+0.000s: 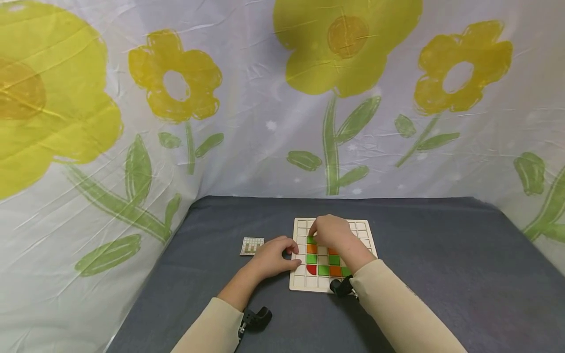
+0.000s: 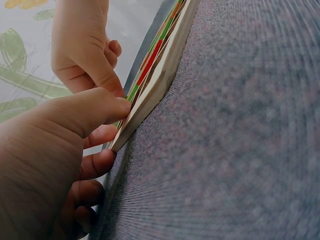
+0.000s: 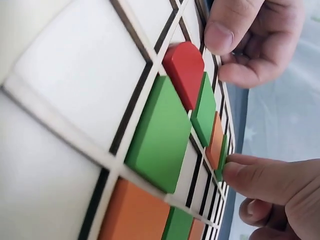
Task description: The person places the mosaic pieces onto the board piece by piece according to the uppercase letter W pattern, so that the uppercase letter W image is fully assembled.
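A pale wooden grid board (image 1: 297, 282) lies on the dark cloth, with green and orange square tiles and one red round-edged tile (image 1: 311, 269) in its cells. My left hand (image 1: 274, 257) is at the board's left edge; thumb and fingertips hold that edge in the left wrist view. Reaching over the board, my right hand (image 1: 332, 231) has thumb and finger on a green tile (image 3: 223, 155) at the far end of the left tile column. The right hand and forearm hide part of the board.
A small card (image 1: 252, 246) printed with a grid pattern lies left of the board, close behind the left hand. Dark cloth (image 1: 441, 274) covers the table. A flower-printed curtain (image 1: 256, 122) hangs behind it and at the sides.
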### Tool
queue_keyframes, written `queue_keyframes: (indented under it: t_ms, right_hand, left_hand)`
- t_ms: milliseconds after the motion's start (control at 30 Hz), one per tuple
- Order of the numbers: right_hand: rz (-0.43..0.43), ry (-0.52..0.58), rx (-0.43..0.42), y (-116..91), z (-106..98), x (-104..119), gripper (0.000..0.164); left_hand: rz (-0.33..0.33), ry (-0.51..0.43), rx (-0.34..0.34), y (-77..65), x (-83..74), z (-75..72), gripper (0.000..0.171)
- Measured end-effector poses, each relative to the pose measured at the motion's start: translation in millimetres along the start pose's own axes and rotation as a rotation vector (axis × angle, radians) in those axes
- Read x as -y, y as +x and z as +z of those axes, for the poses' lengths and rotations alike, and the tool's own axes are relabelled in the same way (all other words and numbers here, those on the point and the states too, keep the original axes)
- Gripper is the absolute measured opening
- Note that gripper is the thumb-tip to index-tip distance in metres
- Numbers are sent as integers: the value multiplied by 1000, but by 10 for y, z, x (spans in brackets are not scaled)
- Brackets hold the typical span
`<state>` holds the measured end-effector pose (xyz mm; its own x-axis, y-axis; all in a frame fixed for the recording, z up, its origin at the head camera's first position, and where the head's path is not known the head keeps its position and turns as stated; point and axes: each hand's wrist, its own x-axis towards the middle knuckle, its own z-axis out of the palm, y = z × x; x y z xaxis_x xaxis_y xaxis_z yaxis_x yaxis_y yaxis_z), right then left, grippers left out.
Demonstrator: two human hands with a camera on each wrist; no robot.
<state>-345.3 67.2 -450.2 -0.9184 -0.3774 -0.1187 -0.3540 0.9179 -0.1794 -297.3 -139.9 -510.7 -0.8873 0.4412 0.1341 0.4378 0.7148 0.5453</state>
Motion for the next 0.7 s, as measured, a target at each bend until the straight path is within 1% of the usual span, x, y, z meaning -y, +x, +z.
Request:
queue_keyframes:
  t_ms: [200,533,700]
  right_hand:
    - [1,8,26,-7,17,-46,21]
    - [3,-19,7,-34,12,-16,18]
    - [-5,-27,-2,-51,-4,5,24]
  left_hand:
    - [1,-1,10,9,-8,2,18]
    - [10,-5,3,3,-2,33,18]
    - [-10,-1,2,-17,49,27,18]
